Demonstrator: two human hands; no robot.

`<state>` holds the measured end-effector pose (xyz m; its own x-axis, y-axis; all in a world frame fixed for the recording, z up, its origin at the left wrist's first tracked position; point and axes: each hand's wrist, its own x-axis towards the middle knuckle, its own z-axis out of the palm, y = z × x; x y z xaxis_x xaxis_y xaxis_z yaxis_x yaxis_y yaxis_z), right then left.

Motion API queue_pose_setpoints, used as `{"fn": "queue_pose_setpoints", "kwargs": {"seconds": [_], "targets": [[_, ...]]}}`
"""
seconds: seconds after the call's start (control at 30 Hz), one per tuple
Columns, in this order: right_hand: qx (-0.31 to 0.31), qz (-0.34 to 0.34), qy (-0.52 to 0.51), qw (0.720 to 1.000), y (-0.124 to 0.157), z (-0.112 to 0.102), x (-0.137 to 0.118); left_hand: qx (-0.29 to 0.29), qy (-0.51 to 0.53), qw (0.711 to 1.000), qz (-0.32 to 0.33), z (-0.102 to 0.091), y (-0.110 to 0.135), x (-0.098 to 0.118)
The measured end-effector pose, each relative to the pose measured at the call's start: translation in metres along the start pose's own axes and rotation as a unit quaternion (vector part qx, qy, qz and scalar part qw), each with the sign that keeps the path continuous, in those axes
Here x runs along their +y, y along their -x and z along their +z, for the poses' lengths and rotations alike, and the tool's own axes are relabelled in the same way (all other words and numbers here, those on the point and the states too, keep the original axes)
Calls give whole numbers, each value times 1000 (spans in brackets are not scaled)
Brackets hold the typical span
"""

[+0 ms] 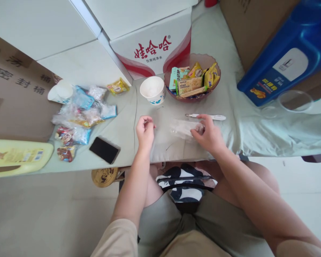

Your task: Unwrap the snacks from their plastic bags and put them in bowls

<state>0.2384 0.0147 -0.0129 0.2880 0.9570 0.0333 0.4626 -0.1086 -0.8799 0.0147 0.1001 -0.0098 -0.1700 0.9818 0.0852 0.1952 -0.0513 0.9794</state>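
My left hand is closed above the cloth, its fingers curled in against the thumb; what they hold, if anything, I cannot make out. To the right, the thumb and fingers of my right hand grip the bunched end of a clear plastic bag. That bag stretches left over the cloth towards my left hand. Just behind the right fingers lies a slim white pen-like tool. A white paper cup with blue print stands beyond my hands, left of a reddish glass bowl of packaged snacks.
At left are crumpled wrappers, a black phone and a yellow jug. A white-red carton stands behind the cup. A large blue bottle and a clear plastic cup are at right.
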Motion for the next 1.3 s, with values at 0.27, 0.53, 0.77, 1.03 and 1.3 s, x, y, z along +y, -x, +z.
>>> {"fn": "queue_pose_setpoints", "kwargs": {"seconds": [0.27,0.53,0.77,1.03,1.3], "targets": [[2,-87,-56,995,4,6,-6,-176,-75,979,69,23,42,4],[-170,57,-397,900,19,13,-17,-397,-29,917,13,30,53,17],[-80,-27,-205,975,10,11,-5,-427,-53,902,-31,10,50,18],[-149,-36,-175,972,13,3,-21,-273,-111,954,-46,5,46,20],[-165,-45,-145,975,6,2,-25,0,-433,879,200,13,-107,86]]}}
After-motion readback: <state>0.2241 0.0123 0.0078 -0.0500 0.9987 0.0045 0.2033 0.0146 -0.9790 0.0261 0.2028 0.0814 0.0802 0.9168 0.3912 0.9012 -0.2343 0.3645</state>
